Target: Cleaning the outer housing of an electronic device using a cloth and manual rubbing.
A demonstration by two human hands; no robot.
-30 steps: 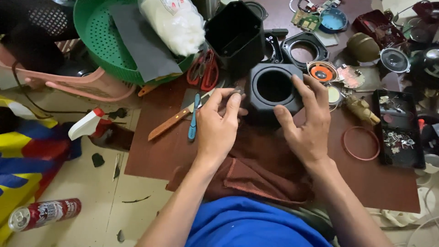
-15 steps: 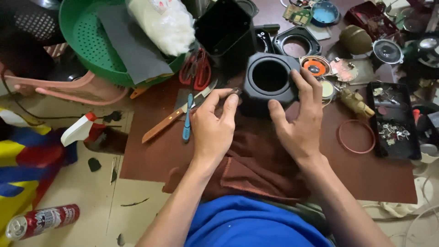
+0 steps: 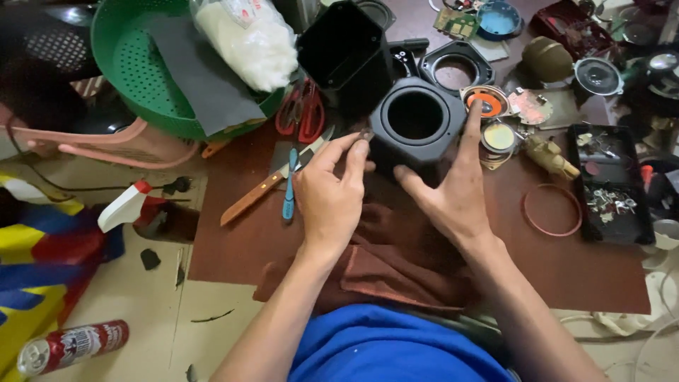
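A black square speaker housing (image 3: 414,120) with a round hole in its top stands on the brown mat (image 3: 240,247). My right hand (image 3: 449,191) cups its near right side, thumb at the lower corner and forefinger up along the right edge. My left hand (image 3: 329,194) is at the housing's left side, pinching a small dark part (image 3: 366,134) between thumb and fingertips. A taller black open box (image 3: 346,53) stands just behind the housing.
A wooden-handled knife (image 3: 265,189), a blue tool (image 3: 290,191) and red scissors (image 3: 303,113) lie left of my hands. A green basket (image 3: 134,78) is at upper left. Speaker parts, a copper ring (image 3: 552,210) and a black parts tray (image 3: 610,184) fill the right. A can (image 3: 71,346) lies on the floor.
The housing has shifted slightly toward the right and turned under my hands. My right hand has slid lower around it, and my left fingers stay pinched at its left edge.
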